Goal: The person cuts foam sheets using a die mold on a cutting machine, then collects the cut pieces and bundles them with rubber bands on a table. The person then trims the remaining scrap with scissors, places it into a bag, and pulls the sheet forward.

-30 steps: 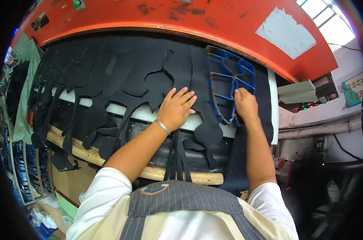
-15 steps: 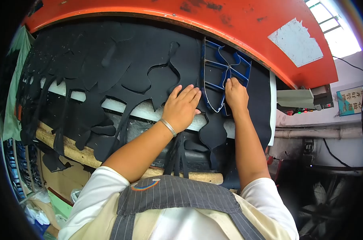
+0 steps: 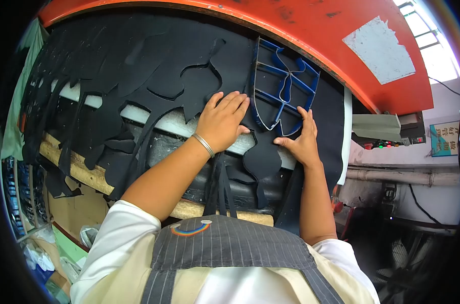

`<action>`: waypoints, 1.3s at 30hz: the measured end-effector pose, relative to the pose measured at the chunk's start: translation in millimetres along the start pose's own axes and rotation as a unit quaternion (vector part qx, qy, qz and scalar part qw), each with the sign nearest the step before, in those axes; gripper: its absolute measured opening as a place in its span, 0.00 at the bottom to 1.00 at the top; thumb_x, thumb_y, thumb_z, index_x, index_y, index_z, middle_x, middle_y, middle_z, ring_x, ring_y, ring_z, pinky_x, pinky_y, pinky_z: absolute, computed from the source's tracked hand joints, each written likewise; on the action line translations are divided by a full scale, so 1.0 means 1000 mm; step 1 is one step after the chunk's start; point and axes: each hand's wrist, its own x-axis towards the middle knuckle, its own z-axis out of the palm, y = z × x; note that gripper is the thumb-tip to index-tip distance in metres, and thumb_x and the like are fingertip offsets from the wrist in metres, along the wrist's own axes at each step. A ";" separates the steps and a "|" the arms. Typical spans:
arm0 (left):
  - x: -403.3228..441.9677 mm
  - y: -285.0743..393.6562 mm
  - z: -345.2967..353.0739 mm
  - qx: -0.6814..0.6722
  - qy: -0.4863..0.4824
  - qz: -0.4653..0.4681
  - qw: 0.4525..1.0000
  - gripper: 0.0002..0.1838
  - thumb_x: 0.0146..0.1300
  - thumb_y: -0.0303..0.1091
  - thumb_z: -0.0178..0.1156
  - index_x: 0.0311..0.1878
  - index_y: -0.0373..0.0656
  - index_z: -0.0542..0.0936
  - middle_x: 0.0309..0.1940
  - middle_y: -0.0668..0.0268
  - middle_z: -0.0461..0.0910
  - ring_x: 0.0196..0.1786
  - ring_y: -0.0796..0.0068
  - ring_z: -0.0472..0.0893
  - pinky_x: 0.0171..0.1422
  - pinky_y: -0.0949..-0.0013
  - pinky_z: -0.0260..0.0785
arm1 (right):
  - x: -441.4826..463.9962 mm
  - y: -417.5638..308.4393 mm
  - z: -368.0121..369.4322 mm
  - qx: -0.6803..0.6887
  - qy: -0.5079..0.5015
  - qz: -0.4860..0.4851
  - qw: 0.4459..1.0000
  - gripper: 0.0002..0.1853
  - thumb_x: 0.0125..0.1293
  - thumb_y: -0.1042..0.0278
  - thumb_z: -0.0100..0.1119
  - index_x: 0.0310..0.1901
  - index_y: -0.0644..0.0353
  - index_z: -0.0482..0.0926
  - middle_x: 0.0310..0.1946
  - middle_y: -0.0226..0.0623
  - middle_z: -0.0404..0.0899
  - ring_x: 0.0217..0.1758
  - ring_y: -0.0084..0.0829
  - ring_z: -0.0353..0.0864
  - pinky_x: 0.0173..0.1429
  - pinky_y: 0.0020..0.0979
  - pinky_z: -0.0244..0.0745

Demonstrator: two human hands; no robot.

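Observation:
A blue metal cutting die point(image 3: 286, 91) with curved inner strips and cross bars lies on a black sheet point(image 3: 194, 48) of foam- or rubber-like material. My right hand point(image 3: 303, 138) is at the die's lower right end, thumb and fingers spread around its edge and seemingly touching it. Flat on the sheet, left of the die, rests my left hand point(image 3: 222, 120), fingers extended and wearing bangles point(image 3: 204, 145) at the wrist. Curved cut-outs and hanging strips mark the sheet's left and lower parts.
An orange machine beam point(image 3: 321, 30) arches over the far side of the sheet. Along the near edge runs a wooden bar point(image 3: 88, 175). A control box point(image 3: 410, 129) with small lights sits right; a green cloth point(image 3: 22, 101) hangs left.
My right hand has let go of the die's inner strip and moved down to its lower edge, fingers spreading. The die appears slightly turned. My left hand stays flat on the sheet.

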 end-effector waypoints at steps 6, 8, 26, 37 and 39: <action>0.001 -0.002 -0.001 0.006 -0.004 0.001 1.000 0.37 0.56 0.50 0.66 0.67 0.41 0.71 0.68 0.65 0.69 0.74 0.68 0.62 0.77 0.55 0.49 | 0.001 0.002 0.007 0.000 0.048 -0.034 0.998 0.58 0.30 0.38 0.81 0.66 0.53 0.66 0.68 0.57 0.63 0.78 0.57 0.52 0.77 0.51 0.49; 0.001 -0.002 0.000 -0.003 0.001 0.003 1.000 0.38 0.56 0.51 0.66 0.66 0.40 0.72 0.68 0.65 0.69 0.74 0.68 0.62 0.77 0.56 0.49 | 0.002 0.000 0.007 0.017 0.072 -0.055 0.996 0.41 0.33 0.39 0.80 0.46 0.57 0.75 0.58 0.52 0.75 0.76 0.58 0.57 0.76 0.52 0.51; 0.018 -0.008 -0.005 -0.004 -0.017 -0.018 1.000 0.37 0.55 0.49 0.67 0.65 0.39 0.73 0.67 0.65 0.70 0.73 0.68 0.63 0.77 0.55 0.49 | 0.029 0.006 0.005 -0.014 0.053 -0.105 0.993 0.36 0.32 0.35 0.77 0.29 0.59 0.74 0.57 0.71 0.72 0.73 0.61 0.60 0.75 0.52 0.54; 0.041 -0.029 0.001 -0.012 -0.048 -0.064 0.997 0.37 0.57 0.53 0.64 0.65 0.38 0.73 0.66 0.61 0.72 0.72 0.65 0.65 0.75 0.56 0.50 | 0.066 -0.044 -0.040 -0.162 -0.063 -0.026 0.984 0.40 0.46 0.36 0.72 0.56 0.55 0.77 0.64 0.58 0.70 0.70 0.53 0.66 0.72 0.51 0.57; 0.045 -0.037 -0.001 -0.045 -0.090 -0.075 0.992 0.37 0.58 0.54 0.64 0.65 0.38 0.73 0.61 0.61 0.74 0.67 0.65 0.69 0.73 0.56 0.53 | 0.093 -0.105 -0.067 0.019 -0.012 -0.058 0.998 0.35 0.48 0.46 0.75 0.56 0.57 0.77 0.57 0.50 0.77 0.63 0.50 0.73 0.66 0.48 0.63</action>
